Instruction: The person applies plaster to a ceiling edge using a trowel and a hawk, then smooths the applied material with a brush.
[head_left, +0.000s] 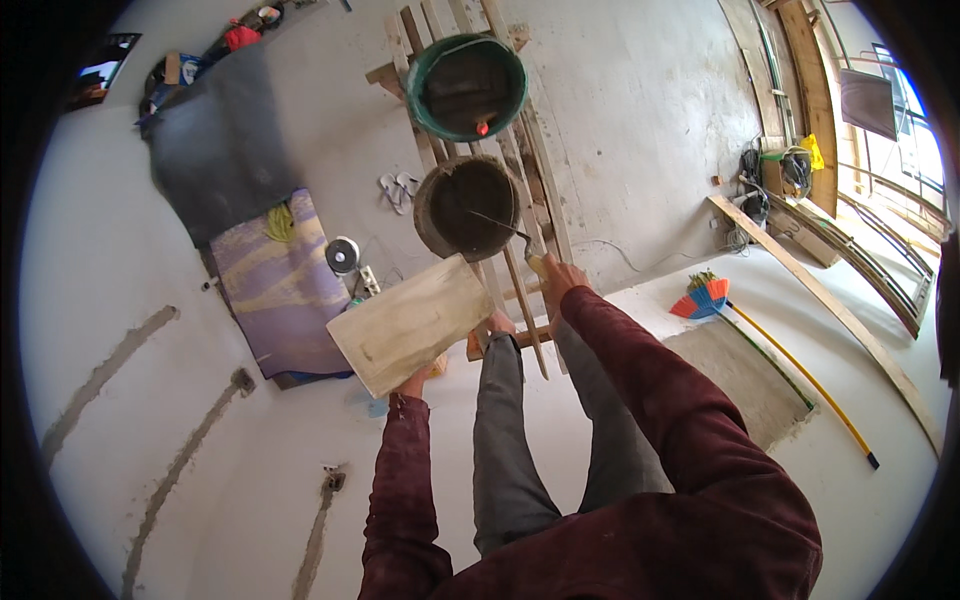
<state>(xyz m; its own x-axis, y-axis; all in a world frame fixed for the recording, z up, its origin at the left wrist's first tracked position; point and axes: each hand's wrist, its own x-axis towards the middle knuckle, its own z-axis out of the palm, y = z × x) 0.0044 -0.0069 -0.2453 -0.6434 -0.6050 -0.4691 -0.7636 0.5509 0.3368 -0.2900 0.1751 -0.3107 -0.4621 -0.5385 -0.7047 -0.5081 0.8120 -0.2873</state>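
My left hand (413,383) grips a rectangular, pale board (405,330) from beneath, with grey smears on its top. My right hand (562,277) is closed on the handle of a trowel (515,230), whose thin blade reaches over a grey-crusted bucket (425,220) with dark, wet-looking material inside. Behind it, a green bucket (516,95) with a small red object inside rests on wooden planks (555,215). My legs, in grey trousers, and my bare feet are below, at the wooden planks.
Left are a purple mat (280,310), grey sheeting (215,140), a fan (342,255) and flip-flops (398,190). Right are two brooms (705,297), long boards (790,270) and piled items (795,175) near a window. Grooves (190,450) mark the left wall.
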